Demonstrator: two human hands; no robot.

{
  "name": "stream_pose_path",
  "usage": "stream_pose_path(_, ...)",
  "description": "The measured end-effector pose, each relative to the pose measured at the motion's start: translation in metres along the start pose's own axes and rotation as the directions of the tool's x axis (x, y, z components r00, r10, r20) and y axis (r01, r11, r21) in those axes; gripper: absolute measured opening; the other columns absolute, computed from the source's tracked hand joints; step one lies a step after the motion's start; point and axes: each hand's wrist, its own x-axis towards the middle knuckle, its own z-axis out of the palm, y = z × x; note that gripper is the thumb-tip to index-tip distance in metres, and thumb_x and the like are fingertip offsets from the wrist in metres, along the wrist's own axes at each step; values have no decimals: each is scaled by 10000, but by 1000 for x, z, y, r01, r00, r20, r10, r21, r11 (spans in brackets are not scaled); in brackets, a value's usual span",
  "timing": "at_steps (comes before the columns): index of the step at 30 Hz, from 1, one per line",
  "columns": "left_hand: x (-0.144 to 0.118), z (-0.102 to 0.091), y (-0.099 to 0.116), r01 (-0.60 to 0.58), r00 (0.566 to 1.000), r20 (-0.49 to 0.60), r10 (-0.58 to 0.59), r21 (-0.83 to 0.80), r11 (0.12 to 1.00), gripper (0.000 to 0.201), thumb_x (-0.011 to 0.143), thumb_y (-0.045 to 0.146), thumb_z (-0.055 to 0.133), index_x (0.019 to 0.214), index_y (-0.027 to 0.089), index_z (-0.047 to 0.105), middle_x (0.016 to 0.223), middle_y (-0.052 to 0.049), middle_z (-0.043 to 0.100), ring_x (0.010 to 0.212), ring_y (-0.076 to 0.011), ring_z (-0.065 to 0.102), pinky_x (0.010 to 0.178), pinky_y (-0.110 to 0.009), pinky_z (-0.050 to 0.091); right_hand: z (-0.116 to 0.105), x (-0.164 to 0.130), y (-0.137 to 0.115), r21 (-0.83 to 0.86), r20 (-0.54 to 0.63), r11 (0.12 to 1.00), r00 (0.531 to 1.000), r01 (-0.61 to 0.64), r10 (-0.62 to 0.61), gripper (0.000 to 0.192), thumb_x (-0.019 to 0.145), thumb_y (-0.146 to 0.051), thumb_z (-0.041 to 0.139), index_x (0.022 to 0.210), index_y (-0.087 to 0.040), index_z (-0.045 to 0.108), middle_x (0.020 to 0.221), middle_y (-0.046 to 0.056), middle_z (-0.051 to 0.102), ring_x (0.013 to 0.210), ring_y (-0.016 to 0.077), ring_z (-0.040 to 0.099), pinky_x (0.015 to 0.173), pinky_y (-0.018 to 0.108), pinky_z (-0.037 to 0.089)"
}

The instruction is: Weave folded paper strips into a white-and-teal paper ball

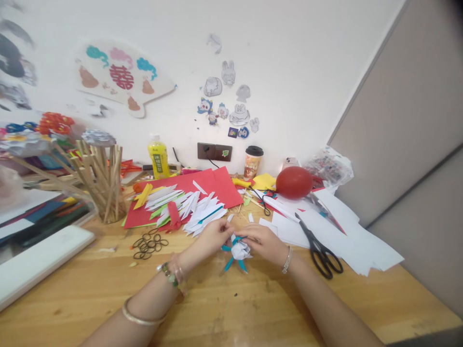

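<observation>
with fingertips pressed together, our left hand (216, 236) and right hand (265, 242) pinch the upper edge of a white-and-teal folded-paper piece (240, 251) at our dial's centre, probably to steady it. paper strips (206, 214) at ten o'clock and black-handled scissors (314, 243) at three seem laid within reach.

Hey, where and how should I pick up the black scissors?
Probably by the looped handles, coming from the near side with your right hand: the scissors lie with their loops toward you, while the blades point away and leftward over white paper.
</observation>
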Motion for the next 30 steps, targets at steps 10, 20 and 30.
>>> stream_pose_path(10, 1, 0, -2, -19, 1000, -19, 20, 40, 999, 202, 695, 338, 468, 600, 166, 515, 479, 24, 538, 476, -132, 526, 489, -236, 403, 2, -1, 2, 118, -30, 993, 1000, 11, -7, 227, 837, -155, 465, 928, -206, 666, 884, 49, 682, 843, 153, 598, 779, 289, 457)
stream_pose_path(20, 0, 1, -1, -5, 1000, 22, 5, -30, 1000, 204, 704, 353, 458, 627, 167, 489, 493, 35, 512, 473, -124, 517, 484, -236, 417, -2, 0, -1, 125, 26, 992, 999, -28, 25, 228, 803, -145, 499, 951, -214, 657, 922, 49, 673, 873, 164, 598, 799, 298, 457)
stream_pose_path(30, -6, 0, 10, -81, 995, -50, 87, 99, 992, 201, 766, 302, 407, 615, 180, 459, 519, 32, 522, 495, -131, 525, 499, -239, 403, -6, 1, -8, 116, -70, 993, 997, -15, 23, 199, 837, -172, 474, 906, -222, 654, 872, 40, 671, 828, 160, 595, 772, 317, 461)
